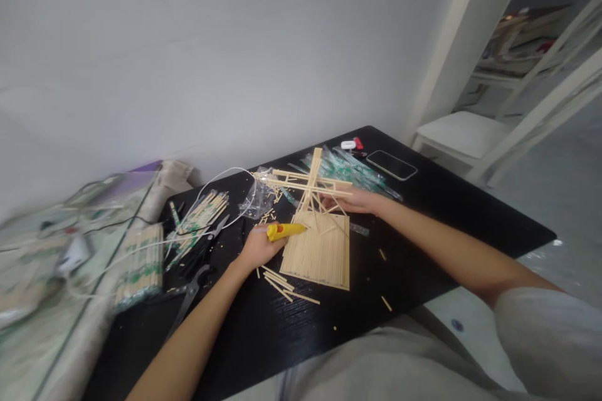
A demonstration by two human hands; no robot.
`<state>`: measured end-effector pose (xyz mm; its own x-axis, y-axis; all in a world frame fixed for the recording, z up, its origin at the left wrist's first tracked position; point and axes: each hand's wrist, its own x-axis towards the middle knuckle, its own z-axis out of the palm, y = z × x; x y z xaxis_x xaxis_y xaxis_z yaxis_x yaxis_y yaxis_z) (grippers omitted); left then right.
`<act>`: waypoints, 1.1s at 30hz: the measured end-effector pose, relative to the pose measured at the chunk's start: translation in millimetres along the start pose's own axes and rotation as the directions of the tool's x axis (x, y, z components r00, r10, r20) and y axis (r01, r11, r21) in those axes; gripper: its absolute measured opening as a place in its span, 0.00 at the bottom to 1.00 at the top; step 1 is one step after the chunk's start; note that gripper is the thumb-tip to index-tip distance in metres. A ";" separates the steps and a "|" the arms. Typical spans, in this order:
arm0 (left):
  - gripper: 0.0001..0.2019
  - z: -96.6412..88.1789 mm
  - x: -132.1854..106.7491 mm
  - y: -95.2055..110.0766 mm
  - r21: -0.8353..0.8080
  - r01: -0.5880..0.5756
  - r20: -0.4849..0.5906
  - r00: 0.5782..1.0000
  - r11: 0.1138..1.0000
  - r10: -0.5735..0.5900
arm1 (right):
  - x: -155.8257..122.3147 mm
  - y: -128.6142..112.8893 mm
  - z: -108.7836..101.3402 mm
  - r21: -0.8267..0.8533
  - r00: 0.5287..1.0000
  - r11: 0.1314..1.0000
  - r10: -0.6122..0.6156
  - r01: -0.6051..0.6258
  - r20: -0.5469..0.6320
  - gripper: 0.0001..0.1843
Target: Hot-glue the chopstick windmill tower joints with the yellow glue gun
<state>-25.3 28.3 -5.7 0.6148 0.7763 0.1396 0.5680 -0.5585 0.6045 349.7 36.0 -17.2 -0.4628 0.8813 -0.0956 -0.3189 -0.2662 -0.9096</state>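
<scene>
My left hand (261, 247) is closed around a yellow hot glue gun (286, 231), its tip pointing right over a flat base of wooden sticks (315, 257). On the far part of that base stands a windmill-like frame of sticks (308, 187), with crossed arms on slanting legs. My right hand (355, 199) grips the frame from its right side; its fingertips are partly hidden behind the sticks. Several loose sticks (282, 283) lie at the near left of the base. Short cut pieces (266, 218) are scattered beyond my left hand.
Wrapped chopsticks (202, 222), scissors (217, 229) and pliers (190, 291) lie at left, with a white cable (136, 254) crossing there. Beyond the frame are empty wrappers (357, 169) and a phone (392, 165). A white chair (463, 133) stands past the black table (475, 219).
</scene>
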 end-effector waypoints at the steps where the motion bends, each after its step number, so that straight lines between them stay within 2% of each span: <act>1: 0.06 -0.3 0.0 0.5 0.001 0.006 -0.001 1.000 1.000 -0.006 | 0.2 -0.2 0.3 0.002 1.000 1.000 -0.001 0.001 0.001 0.11; 6: 0.08 -1.6 0.0 4.7 -0.010 0.032 -0.017 0.999 0.999 -0.033 | 0.9 -0.9 0.9 0.007 1.000 1.000 -0.005 0.005 0.002 0.07; 11: 0.07 -2.7 0.4 3.8 -0.020 0.046 -0.006 0.999 0.999 -0.046 | 0.3 -2.3 0.7 0.009 1.000 1.000 0.011 -0.011 0.000 0.09; 14: 0.08 -2.5 0.2 0.8 -0.034 0.055 -0.010 0.998 0.998 -0.055 | -0.4 -3.9 2.3 -0.009 1.000 1.000 0.017 -0.018 -0.024 0.05; 19: 0.10 -3.2 0.1 -0.9 -0.008 0.042 -0.012 0.999 0.999 -0.042 | -2.4 -6.2 5.3 -0.009 0.999 1.000 0.011 -0.011 -0.036 0.10; 24: 0.11 -4.2 0.7 -1.1 0.029 0.012 0.001 1.000 1.000 -0.012 | -4.0 -7.6 4.6 0.016 1.000 1.000 0.012 -0.011 -0.014 0.10; 33: 0.10 -4.5 1.3 0.2 0.043 0.009 0.000 1.000 0.999 -0.009 | -6.4 -9.1 5.5 -0.004 0.996 0.999 0.045 -0.046 -0.073 0.10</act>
<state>-26.9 30.4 -1.9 0.6098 0.7811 0.1342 0.5962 -0.5636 0.5717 351.1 30.6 -6.1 -0.4151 0.8945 -0.1662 -0.2938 -0.3047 -0.9060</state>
